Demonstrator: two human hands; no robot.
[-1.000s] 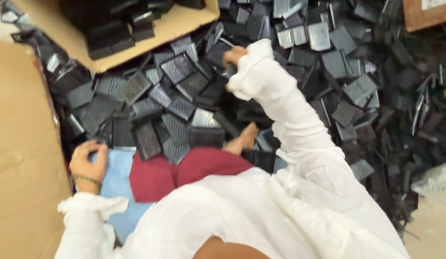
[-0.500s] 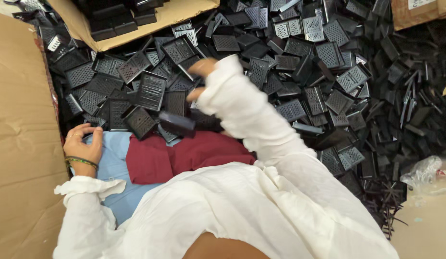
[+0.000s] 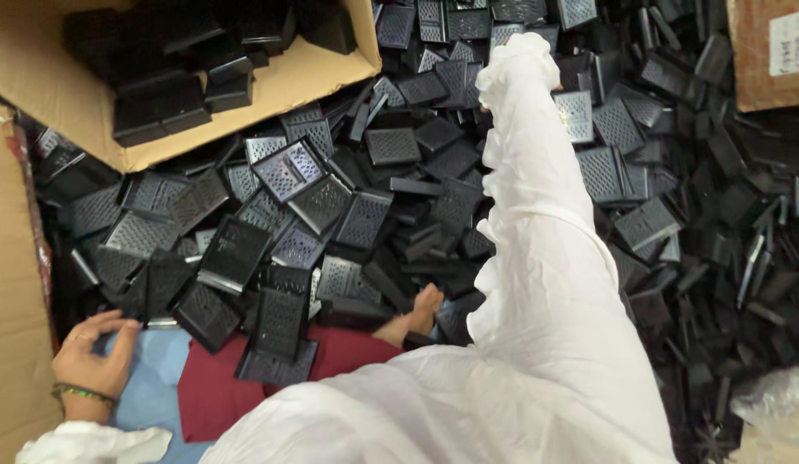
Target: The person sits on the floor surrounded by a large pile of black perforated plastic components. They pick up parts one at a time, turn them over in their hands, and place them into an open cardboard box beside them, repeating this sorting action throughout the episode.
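White cloth fills the bottom of the frame: a loose sleeve (image 3: 545, 283) climbs from the lower middle toward the upper middle, and the right hand at its far end is hidden behind the cuff, so its grip cannot be told. At the lower left the left hand (image 3: 94, 357) rests with fingers loosely curled and partly spread, holding nothing, a green bracelet (image 3: 82, 393) at the wrist; its fingertips lie just beside the nearest black perforated plastic piece (image 3: 159, 288). Under that hand lies light blue fabric (image 3: 155, 369), with dark red fabric (image 3: 219, 391) next to it, and a bare foot (image 3: 412, 314) pokes out at the centre bottom, touching the pile. Two of the black grille pieces (image 3: 279, 331) lie on the red fabric. Beyond, a heap of such square black parts (image 3: 399, 172) covers the floor from left to right, some mesh-side up, some tilted on edge. A flat cardboard sheet (image 3: 13, 301) borders the left edge. At the upper left an open cardboard box (image 3: 271, 90) holds stacked black parts, and another cardboard box (image 3: 765, 51) sits in the upper right corner. A crumpled clear plastic bag (image 3: 773, 399) lies at the lower right.
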